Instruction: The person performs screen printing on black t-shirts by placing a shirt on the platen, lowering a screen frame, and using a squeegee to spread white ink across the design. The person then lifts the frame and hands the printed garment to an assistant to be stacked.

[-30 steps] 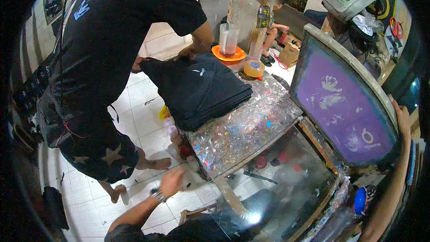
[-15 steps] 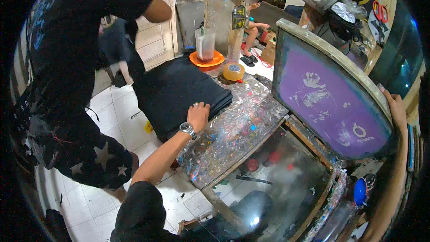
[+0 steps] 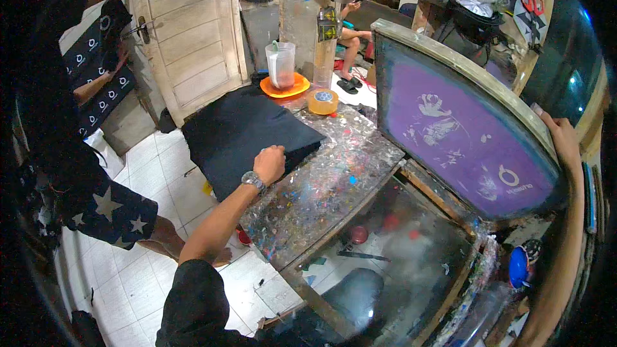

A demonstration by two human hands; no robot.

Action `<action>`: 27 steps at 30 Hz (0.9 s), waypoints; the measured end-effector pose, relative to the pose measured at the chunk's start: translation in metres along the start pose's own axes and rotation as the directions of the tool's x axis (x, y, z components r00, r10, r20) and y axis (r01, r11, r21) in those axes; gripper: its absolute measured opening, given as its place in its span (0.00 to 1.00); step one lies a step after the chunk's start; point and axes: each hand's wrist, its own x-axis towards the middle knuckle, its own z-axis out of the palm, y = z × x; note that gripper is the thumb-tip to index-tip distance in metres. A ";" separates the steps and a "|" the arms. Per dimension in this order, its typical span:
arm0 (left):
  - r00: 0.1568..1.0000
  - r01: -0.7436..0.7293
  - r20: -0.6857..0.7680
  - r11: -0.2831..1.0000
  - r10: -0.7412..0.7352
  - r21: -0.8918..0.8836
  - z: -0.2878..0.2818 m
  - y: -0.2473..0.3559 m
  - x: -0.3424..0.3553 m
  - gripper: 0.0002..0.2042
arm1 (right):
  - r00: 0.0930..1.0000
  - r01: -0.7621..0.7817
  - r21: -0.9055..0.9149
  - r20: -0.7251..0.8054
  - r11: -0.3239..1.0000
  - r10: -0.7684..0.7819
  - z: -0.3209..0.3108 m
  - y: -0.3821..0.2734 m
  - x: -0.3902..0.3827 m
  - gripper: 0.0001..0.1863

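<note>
A stack of black cloth (image 3: pixel 247 122) lies on the far left part of a paint-stained board. At its near right edge, my left hand (image 3: pixel 270 164) has its fingers curled closed on the cloth; the fingertips are partly hidden. My right hand (image 3: pixel 562 140) grips the upper right end of a screen-printing frame (image 3: pixel 463 64). This frame stands tilted up, with purple mesh (image 3: pixel 443 109) and pale printed shapes on it. In front of me, a framed glass panel (image 3: pixel 392 257) adjoins the paint-stained board (image 3: pixel 302 183).
A roll of tape (image 3: pixel 323 101) and a plastic jug (image 3: pixel 281 67) on an orange plate (image 3: pixel 286 88) stand behind the cloth. At left, a co-worker (image 3: pixel 48 122) is beside black cloth with white prints (image 3: pixel 96 64). A blue bowl (image 3: pixel 518 267) sits at right.
The co-worker has moved left, away from the stack, and the door shows more fully. My left fingers have curled in at the cloth's edge. My right hand stays on the frame.
</note>
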 end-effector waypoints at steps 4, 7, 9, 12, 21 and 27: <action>0.996 0.043 -0.079 0.996 -0.037 0.080 0.020 -0.020 0.009 0.06 | 0.987 0.122 -0.080 -0.099 0.989 -0.129 0.004 -0.010 -0.011 0.35; 0.974 -0.094 -0.160 0.930 0.160 0.356 0.027 0.009 0.004 0.06 | 0.987 0.088 -0.035 -0.130 0.996 -0.092 0.001 -0.016 -0.016 0.35; 0.988 -0.124 -0.040 0.917 0.150 0.378 0.035 0.003 0.009 0.08 | 0.993 0.064 -0.005 -0.102 0.998 -0.064 0.003 -0.021 -0.015 0.36; 0.977 -0.214 0.051 0.960 0.208 0.178 0.031 -0.009 0.021 0.09 | 0.995 0.096 -0.043 -0.017 0.994 -0.097 0.004 -0.015 -0.009 0.32; 0.922 0.250 0.317 -0.281 -0.225 -0.927 0.004 -0.179 0.054 0.21 | 0.918 0.365 -0.409 0.007 0.836 -0.396 0.026 0.024 0.002 0.19; 0.982 0.156 0.017 0.757 -0.188 -0.635 -0.076 -0.081 0.069 0.29 | 0.950 0.237 -0.241 -0.144 0.941 -0.276 0.017 0.004 -0.009 0.19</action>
